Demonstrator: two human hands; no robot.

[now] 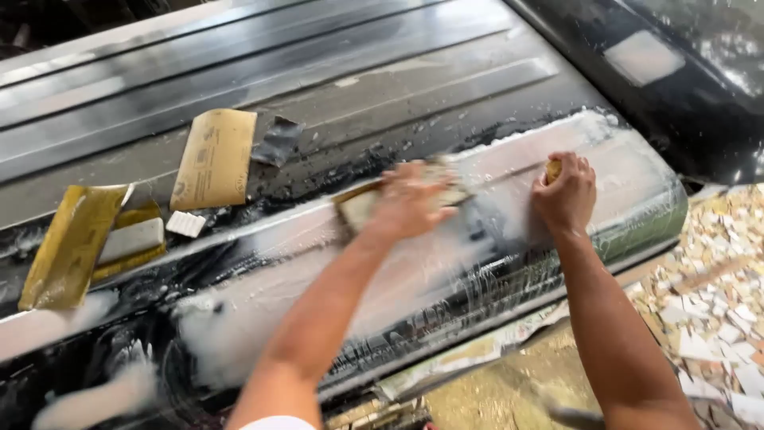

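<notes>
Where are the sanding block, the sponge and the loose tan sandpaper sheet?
sanding block (358, 205): head view, exposed left end beside the left hand's fingers.
sponge (552, 169): head view, yellow bit showing above the right fist.
sandpaper sheet (215, 158): head view, middle of the tan back.

Tan sandpaper sheet (215, 158), dark scrap (278, 141), small white block (185, 224) (all wet), mosaic floor (720, 271).
</notes>
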